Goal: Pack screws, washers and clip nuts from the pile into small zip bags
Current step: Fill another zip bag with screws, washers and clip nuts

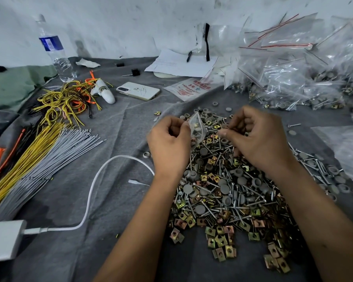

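While the left hand point(169, 139) pinches a small zip bag point(196, 129) by its rim, fingers curled round the plastic so the mouth faces the other hand, the right hand point(259, 137) hovers just beside it with fingers curled and thumb pressed to fingertips, seemingly pinching a small part, though what it grips I cannot tell. The bag hangs directly above the far end of the pile point(228, 192) of screws, grey washers and brass-coloured clip nuts, probably so anything dropped falls back into the heap; a few pieces already show through the plastic. The pile spreads from the middle of the grey cloth worktop point(114, 200) toward its near edge, within easy reach of both hands. Filled bags point(306, 78) are heaped at the far right corner, out of the working zone. Cable ties point(35, 165) fan along the left edge, a phone point(138, 90) and water bottle point(54, 51) lie toward the far left, and a white cable point(90, 196) loops left of the pile.
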{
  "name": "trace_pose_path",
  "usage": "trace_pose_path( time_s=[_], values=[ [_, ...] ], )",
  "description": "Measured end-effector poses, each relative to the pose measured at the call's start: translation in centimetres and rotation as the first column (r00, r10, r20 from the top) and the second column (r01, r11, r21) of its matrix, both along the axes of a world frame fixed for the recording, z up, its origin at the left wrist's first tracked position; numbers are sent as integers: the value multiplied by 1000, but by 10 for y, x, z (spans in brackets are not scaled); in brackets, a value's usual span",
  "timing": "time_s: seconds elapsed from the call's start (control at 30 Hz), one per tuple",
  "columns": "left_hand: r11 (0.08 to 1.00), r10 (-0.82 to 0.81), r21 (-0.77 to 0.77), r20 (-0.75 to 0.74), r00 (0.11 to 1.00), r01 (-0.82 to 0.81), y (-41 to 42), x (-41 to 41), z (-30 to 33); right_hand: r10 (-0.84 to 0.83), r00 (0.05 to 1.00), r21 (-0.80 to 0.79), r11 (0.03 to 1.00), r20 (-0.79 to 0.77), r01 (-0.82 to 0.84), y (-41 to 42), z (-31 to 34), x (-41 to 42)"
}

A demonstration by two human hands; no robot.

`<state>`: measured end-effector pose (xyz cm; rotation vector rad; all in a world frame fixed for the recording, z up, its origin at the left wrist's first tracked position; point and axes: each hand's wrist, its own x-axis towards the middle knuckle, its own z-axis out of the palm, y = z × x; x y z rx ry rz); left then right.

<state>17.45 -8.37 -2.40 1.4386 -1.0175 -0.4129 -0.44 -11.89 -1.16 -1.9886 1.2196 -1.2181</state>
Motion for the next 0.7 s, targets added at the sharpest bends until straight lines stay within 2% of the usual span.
trace_pose_path(
  time_s=[0.1,0.23,0.37,0.47,0.57,0.7],
  values=[
    [1000,0,-5,-10,1000,0,0,0,0,-32,999,-39,999,-20,32,-3,0,-5],
    [999,-30,19,-3,1000,31,0,-3,0,41,996,-72,996,-79,-47,-3,1,-3],
    [995,-93,35,49,994,91,0,-5,0,142,989,-160,978,31,-135,4,4,7],
    [992,-122,37,59,991,120,1,-7,0,122,986,-279,948,-113,-150,4,4,15],
    [994,-111,32,75,991,109,1,-7,-1,103,972,-294,942,-212,-164,4,2,19],
    [997,-80,11,64,995,79,1,-6,0,52,995,-228,971,-82,-69,4,6,11]
  ],
)
